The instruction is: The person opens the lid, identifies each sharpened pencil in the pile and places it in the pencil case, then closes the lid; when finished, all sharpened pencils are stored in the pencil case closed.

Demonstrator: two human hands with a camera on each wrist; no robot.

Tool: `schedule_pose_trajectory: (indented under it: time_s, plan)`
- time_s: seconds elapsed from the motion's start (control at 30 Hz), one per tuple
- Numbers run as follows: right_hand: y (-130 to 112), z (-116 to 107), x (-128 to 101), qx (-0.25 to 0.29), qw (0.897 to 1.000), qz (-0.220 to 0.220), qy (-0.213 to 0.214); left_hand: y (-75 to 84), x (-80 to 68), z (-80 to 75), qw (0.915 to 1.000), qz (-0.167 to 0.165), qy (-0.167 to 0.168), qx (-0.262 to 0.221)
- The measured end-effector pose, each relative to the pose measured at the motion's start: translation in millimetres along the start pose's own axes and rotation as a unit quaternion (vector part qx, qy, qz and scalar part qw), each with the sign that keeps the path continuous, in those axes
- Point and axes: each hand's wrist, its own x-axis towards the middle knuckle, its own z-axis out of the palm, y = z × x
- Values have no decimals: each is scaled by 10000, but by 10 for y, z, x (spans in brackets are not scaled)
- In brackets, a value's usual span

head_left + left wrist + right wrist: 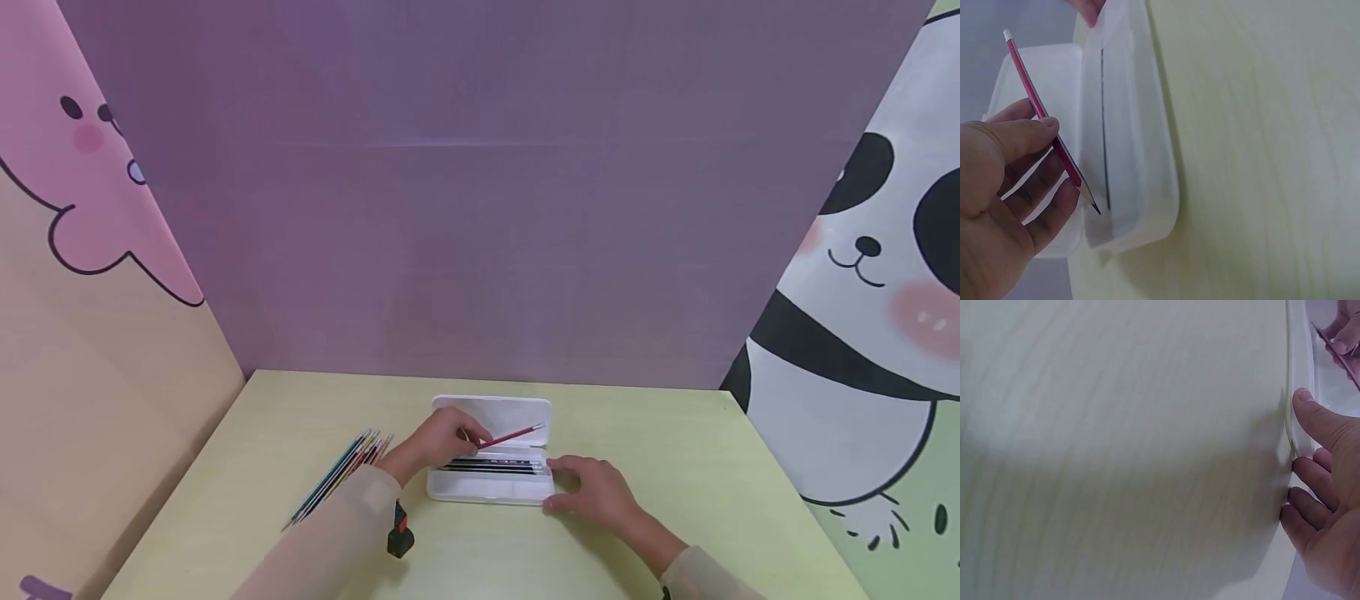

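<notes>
A white plastic pencil case (pixel 487 492) lies on the table with its lid (pixel 517 412) folded back, away from the person. My left hand (pixel 442 437) pinches a red pencil (pixel 513 436) above the case, between thumb and fingers. In the left wrist view the red pencil (pixel 1029 81) slants, its sharpened tip low over the case and its white end up. Inside the case lie several dark pencils (pixel 491 467) side by side. At the right end of the case, my right hand (pixel 596 492) holds its corner, thumb on the near side and fingers farther back.
Left of the case, partly behind the left forearm, a loose bundle of pencils (pixel 337 475) lies slanted on the pale wooden table (pixel 637 425). A dark tag (pixel 401 533) hangs by the left sleeve. A purple panel (pixel 480 250) stands along the table's back edge.
</notes>
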Motion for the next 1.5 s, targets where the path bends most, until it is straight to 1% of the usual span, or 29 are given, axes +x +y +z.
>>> schedule_pose_trajectory:
  time_s: [0.13,0.2,0.37,0.47,0.6,0.7,0.83,1.0,1.07,1.13,1.3,1.43,1.5]
  plan:
    - [10,10,5,50,10000,-8,15,5,16,97,9999,115,-48,92]
    - [13,16,11,82,10000,25,17,5,17,131,9998,108,-93,144]
    - [2,17,6,133,9999,38,49,-3,0,175,9993,-100,-188,310]
    - [-3,24,-8,158,9999,64,25,-14,-25,193,9987,-194,-165,443]
    - [-9,32,-36,178,9998,75,-5,-32,-68,212,9974,-238,-112,669]
    - [-20,27,-51,151,9999,79,-6,-41,-94,216,9967,-263,-114,762]
    - [-32,11,-66,147,9999,79,-4,-43,-119,197,9963,-206,-133,818]
    - [-24,1,-74,129,9999,65,1,-38,-137,171,9945,72,-142,1039]
    - [-20,5,-67,111,9999,53,15,-47,-137,166,9936,134,-152,1114]
    - [-18,7,-63,111,9999,46,19,-56,-135,165,9931,129,-188,1153]
    - [-23,2,-63,148,9999,66,-1,-52,-132,149,9938,-34,-270,1074]
    - [-22,5,-60,143,9999,89,-5,-46,-136,143,9941,-161,-282,1039]
    - [-17,12,-55,131,9999,79,4,-45,-134,143,9935,-165,-285,1087]
